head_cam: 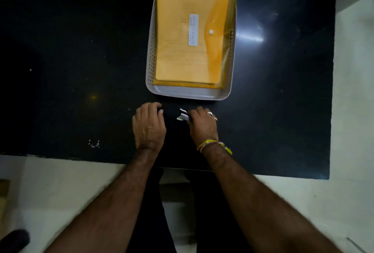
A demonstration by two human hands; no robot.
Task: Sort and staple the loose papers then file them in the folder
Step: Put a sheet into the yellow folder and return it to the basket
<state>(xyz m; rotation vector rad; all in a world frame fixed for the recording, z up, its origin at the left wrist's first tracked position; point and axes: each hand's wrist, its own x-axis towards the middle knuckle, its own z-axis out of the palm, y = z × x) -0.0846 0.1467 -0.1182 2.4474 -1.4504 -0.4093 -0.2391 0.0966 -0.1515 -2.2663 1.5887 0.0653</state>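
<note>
Hands (149, 125) (202, 125) on the stapler (183, 115), folder (192, 30) waiting in the tray (188, 92).
Both hands curl round the dark stapler's 2 ends on the table (283, 70); stapling looks in hand, yet no loose papers show, so fetching them comes next.

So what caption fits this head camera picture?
Both hands hold a stapler before the folder tray.

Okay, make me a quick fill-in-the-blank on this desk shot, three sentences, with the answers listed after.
1. The orange folder lies in a white perforated ____.
2. A white label and a snap button sit on the ____.
3. Both hands, left hand and right hand, hold a black stapler on the ____ table, in front of the tray.

Answers: tray; folder; black
</note>
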